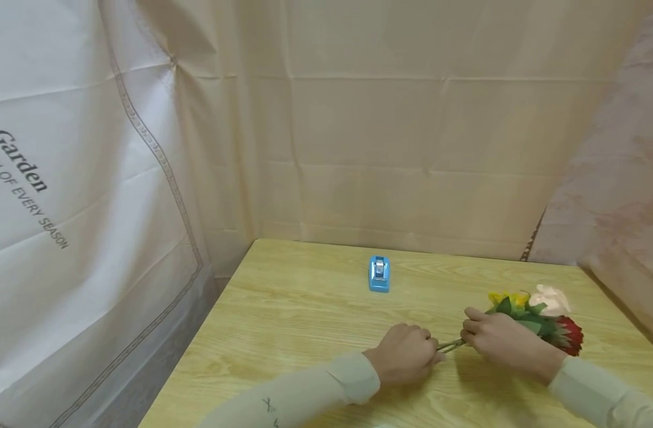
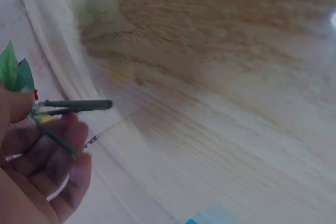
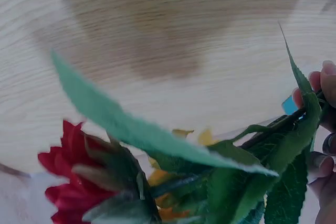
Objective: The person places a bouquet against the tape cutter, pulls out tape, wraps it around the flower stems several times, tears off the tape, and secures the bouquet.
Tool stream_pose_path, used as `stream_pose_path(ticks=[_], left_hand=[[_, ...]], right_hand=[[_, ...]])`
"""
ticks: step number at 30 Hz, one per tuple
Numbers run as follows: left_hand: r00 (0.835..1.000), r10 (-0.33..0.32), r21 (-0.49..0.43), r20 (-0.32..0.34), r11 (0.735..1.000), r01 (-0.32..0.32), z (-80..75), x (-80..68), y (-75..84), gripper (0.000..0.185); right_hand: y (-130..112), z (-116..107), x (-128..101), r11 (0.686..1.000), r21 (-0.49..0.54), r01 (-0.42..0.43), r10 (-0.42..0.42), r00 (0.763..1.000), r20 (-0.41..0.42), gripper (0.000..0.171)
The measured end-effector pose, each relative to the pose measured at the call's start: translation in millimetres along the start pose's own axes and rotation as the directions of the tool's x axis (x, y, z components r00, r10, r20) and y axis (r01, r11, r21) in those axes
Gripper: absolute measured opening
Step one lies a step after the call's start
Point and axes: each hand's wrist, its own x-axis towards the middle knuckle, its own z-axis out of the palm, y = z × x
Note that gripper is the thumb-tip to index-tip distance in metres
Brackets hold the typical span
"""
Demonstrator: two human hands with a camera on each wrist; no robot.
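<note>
Over the right part of the table, a small bouquet of flowers lies across my two hands: a yellow flower (image 1: 510, 298), a pale pink one (image 1: 551, 300) and a red one (image 1: 571, 336). My right hand (image 1: 510, 345) grips the stems (image 1: 451, 345) just below the green leaves (image 3: 283, 177). Further down, my left hand (image 1: 406, 355) pinches the stems near their lower ends; in the left wrist view the cut stem ends (image 2: 79, 105) stick out past the thumb and curled fingers. The red flower (image 3: 68, 156) faces away from the right hand.
A blue tape dispenser (image 1: 379, 284) stands near the back middle of the wooden table (image 1: 305, 297). Beige cloth (image 1: 390, 131) hangs behind the table, and a printed white cloth (image 1: 91, 148) hangs at the left.
</note>
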Motion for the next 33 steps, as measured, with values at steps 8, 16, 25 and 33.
stream_pose_path(ticks=[8, 16, 25, 33], left_hand=[[0.997, -0.004, 0.022, 0.077, 1.0, 0.003, 1.5, -1.9, -1.6, 0.028], [0.998, 0.005, 0.043, 0.069, 0.999, -0.008, 2.1, -9.1, -7.0, 0.022], [0.998, 0.011, 0.046, 0.059, 0.999, -0.014, 6.9, -21.4, -18.3, 0.015], [0.999, -0.005, 0.071, 0.038, 0.998, 0.002, 8.0, -36.7, -28.9, 0.012]], right_hand=[[-7.5, -0.8, 4.9, 0.994, 0.092, -0.061, 0.061, 0.998, 0.003, 0.027], [-11.4, 1.9, 4.7, 0.988, 0.144, -0.056, 0.062, 0.997, -0.039, 0.026], [-20.6, 0.9, 13.7, 0.979, 0.178, -0.096, 0.097, 0.995, 0.003, 0.026], [-30.6, 2.3, 32.5, 0.982, 0.155, -0.11, 0.113, 0.994, -0.011, 0.017]])
